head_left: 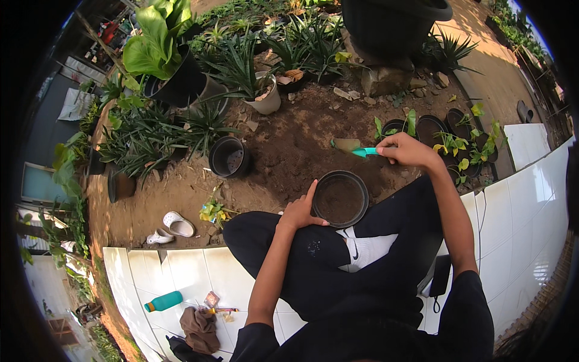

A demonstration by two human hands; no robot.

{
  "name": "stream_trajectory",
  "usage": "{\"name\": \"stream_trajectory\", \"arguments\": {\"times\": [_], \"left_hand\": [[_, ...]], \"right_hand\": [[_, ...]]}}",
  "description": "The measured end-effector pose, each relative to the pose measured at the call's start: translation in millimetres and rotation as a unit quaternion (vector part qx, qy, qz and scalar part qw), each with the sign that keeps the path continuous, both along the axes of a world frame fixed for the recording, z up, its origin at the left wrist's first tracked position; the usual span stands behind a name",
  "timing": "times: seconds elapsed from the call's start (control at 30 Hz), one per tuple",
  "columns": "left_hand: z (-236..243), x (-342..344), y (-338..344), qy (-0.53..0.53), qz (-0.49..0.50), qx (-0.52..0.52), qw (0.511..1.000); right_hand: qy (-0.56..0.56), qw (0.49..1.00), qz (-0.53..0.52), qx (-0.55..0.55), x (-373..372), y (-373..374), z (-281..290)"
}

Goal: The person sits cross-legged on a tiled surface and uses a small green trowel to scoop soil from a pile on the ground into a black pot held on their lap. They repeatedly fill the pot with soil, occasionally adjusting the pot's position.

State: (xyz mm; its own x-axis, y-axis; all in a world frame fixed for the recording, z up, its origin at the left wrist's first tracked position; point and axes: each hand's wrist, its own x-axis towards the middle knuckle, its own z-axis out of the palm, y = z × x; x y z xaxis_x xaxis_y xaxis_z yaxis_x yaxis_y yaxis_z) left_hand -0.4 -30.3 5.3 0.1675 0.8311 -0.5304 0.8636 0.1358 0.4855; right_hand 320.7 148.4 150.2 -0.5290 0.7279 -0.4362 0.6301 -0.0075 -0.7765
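My right hand (403, 149) is closed round the turquoise handle of a garden trowel (364, 152). The trowel's blade points left, over the dark loose soil (283, 161). In front of my crossed legs stands a round black plant pot (366, 200) with brown soil inside. My left hand (297, 212) grips this pot at its left side, index finger along the rim and thumb at the near edge. To the left of the soil patch sits another black pot (215, 161), which has a little pale matter at its bottom.
Several black pots with leafy plants (431, 128) stand at the right. A white pot (265, 102) and spiky plants (295, 45) line the back. Pale clogs (179, 224) lie at the left; a turquoise bottle (164, 301) and brown cloth (199, 329) rest on white tiles (223, 271).
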Motion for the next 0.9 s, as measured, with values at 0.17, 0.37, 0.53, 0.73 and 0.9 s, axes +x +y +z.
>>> {"name": "stream_trajectory", "arguments": {"times": [0.17,0.37,0.53,0.73,0.9], "left_hand": [[-2,-3,1,-0.015,0.006,-0.025,1.000],[-3,-2,8,-0.047,0.013,-0.047,0.998],[-14,-6,6,-0.071,0.020,-0.059,0.996],[-19,-8,6,-0.123,0.026,-0.028,0.992],[-7,-4,17,-0.127,0.035,-0.076,0.988]], "right_hand": [[-0.008,0.991,-0.027,-0.134,-33,34,-66],[-0.017,1.000,0.003,-0.010,-59,73,-195],[-0.051,0.998,0.007,0.034,-96,96,-217],[0.029,0.997,-0.067,0.009,-148,141,-236],[0.062,0.980,-0.120,0.146,-190,173,-261]]}}
